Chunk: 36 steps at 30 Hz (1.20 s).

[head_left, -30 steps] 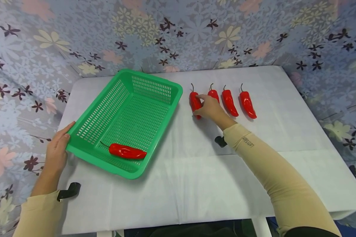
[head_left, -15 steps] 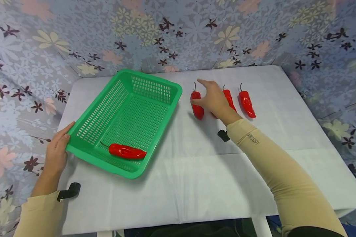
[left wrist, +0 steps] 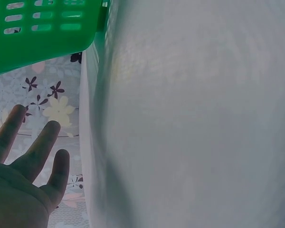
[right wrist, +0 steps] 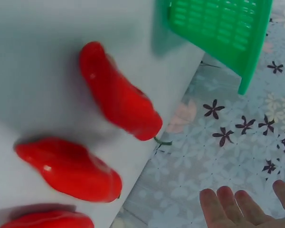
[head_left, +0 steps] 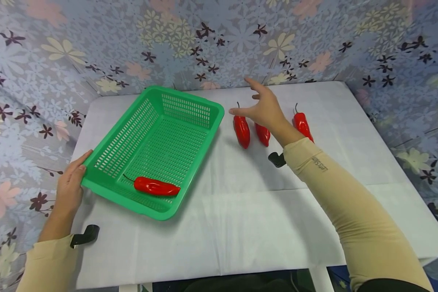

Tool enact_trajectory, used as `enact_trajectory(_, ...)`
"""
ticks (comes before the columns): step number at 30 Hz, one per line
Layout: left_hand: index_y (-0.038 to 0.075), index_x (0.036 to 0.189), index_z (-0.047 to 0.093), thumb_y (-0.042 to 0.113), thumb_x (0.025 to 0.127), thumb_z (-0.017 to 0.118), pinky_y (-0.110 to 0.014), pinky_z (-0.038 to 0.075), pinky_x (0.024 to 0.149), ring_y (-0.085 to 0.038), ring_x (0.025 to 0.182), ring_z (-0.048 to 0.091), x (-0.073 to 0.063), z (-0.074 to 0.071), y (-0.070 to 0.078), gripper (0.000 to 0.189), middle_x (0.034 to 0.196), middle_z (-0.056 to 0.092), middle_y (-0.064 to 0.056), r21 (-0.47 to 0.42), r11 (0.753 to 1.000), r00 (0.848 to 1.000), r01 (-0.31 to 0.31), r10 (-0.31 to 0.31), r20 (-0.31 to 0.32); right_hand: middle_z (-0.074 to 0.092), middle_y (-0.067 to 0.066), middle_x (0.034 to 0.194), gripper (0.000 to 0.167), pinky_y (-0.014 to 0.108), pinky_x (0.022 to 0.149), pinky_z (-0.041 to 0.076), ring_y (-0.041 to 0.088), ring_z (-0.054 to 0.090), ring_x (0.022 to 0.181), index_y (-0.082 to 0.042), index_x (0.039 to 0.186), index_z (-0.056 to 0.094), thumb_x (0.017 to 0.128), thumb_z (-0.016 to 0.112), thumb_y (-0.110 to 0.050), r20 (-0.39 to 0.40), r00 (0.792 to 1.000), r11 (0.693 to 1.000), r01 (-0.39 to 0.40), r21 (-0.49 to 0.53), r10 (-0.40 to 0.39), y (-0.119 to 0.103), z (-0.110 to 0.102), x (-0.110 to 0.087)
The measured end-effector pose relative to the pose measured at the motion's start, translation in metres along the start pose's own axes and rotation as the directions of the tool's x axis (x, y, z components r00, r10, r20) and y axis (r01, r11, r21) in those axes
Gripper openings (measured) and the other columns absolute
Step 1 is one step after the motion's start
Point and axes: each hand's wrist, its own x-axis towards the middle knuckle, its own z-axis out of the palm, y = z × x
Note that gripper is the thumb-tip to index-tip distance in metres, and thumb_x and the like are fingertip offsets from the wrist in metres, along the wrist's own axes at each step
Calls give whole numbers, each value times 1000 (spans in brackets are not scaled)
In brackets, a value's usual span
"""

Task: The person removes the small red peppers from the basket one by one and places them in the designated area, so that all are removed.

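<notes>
My left hand point(head_left: 69, 184) holds the near-left corner of a green plastic basket point(head_left: 219, 117) by its rim, thumb over the edge. Three of its fingers point(left wrist: 40, 147) spread below the basket in the left wrist view. Inside the basket's near end lies one red chili pepper point(head_left: 156, 186). Above the other peppers, my right hand point(head_left: 268, 107) is spread, thumb pointing left and nothing in its grasp. Under it lie a left pepper point(head_left: 242, 132) and a partly covered middle pepper point(head_left: 263, 134). A right pepper point(head_left: 302, 123) shows beyond the wrist; another is hidden by the hand.
White cloth covers the table point(head_left: 241, 227). Floral fabric point(head_left: 219, 44) rises right behind its back edge and along both sides. Black wrist cameras hang at both sleeves, the right one point(head_left: 276, 159) low over the cloth.
My right hand has let go of the left pepper, opened, and moved up toward the table's back edge. That pepper lies slightly shifted. The left hand and basket have stayed still.
</notes>
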Motion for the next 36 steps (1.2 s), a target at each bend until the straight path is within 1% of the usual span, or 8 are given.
enact_trajectory(3, 10, 150, 49, 18, 109, 33, -18, 26, 105, -3, 129, 41, 0, -1, -1, 45, 148, 47, 2, -1, 1000, 1000, -3, 3, -2, 34, -2, 159, 101, 41, 98, 48, 24, 45, 136, -35, 160, 29, 77, 87, -45, 18, 1000, 999, 25, 31, -26, -8, 5, 1)
enact_trajectory(7, 12, 150, 49, 18, 109, 33, -19, 26, 105, -4, 129, 41, -1, 0, 0, 45, 148, 48, 1, -5, 1000, 1000, -6, 6, -2, 39, 1, 156, 99, 39, 96, 49, 24, 47, 133, -32, 159, 33, 77, 87, -44, 50, 995, 996, 78, 49, -81, -22, 12, 1)
enact_trajectory(15, 14, 150, 50, 19, 109, 33, -19, 26, 105, -3, 129, 42, -1, 0, 1, 45, 149, 48, -1, 11, 1000, 1000, -19, 19, 0, 44, 0, 153, 96, 36, 93, 50, 22, 51, 129, -33, 157, 37, 76, 89, -42, 125, 974, 982, 183, 50, -188, -43, 31, 5)
enact_trajectory(19, 14, 150, 50, 19, 109, 33, -20, 26, 106, -3, 130, 41, 0, 0, 1, 45, 150, 47, -3, 15, 1000, 1000, -14, 14, 3, 41, -1, 154, 96, 35, 94, 48, 23, 51, 129, -33, 156, 38, 76, 89, -40, 178, 956, 971, 225, 75, -235, -55, 43, 4)
enact_trajectory(23, 16, 151, 50, 21, 109, 33, -20, 25, 106, -4, 131, 41, 1, 0, 1, 45, 151, 47, -3, 29, 1000, 1000, -5, 5, 1, 43, 4, 153, 95, 38, 94, 48, 29, 51, 128, -27, 156, 41, 75, 91, -37, 226, 931, 958, 269, 104, -286, -68, 60, 3)
enact_trajectory(27, 17, 151, 50, 21, 109, 33, -20, 25, 106, -3, 130, 41, 2, -1, 1, 45, 151, 47, -4, 32, 999, 1000, -4, 4, -2, 46, 8, 151, 96, 39, 94, 48, 30, 52, 127, -24, 156, 41, 75, 91, -36, 284, 903, 946, 313, 82, -323, -79, 80, 0)
enact_trajectory(30, 16, 151, 49, 21, 109, 33, -20, 25, 106, -4, 131, 40, 2, -1, 0, 45, 151, 46, -6, 22, 1000, 1000, -10, 10, 8, 46, 7, 150, 96, 36, 92, 49, 26, 53, 126, -25, 156, 41, 74, 91, -37, 318, 887, 942, 327, 76, -334, -85, 94, -3)
enact_trajectory(36, 17, 152, 49, 21, 110, 33, -19, 25, 106, -4, 132, 40, 2, -1, -1, 45, 151, 46, -3, 22, 1000, 1000, -12, 12, 15, 47, 8, 149, 95, 34, 90, 49, 26, 54, 123, -25, 154, 43, 74, 92, -35, 378, 853, 933, 341, 117, -359, -90, 122, -12)
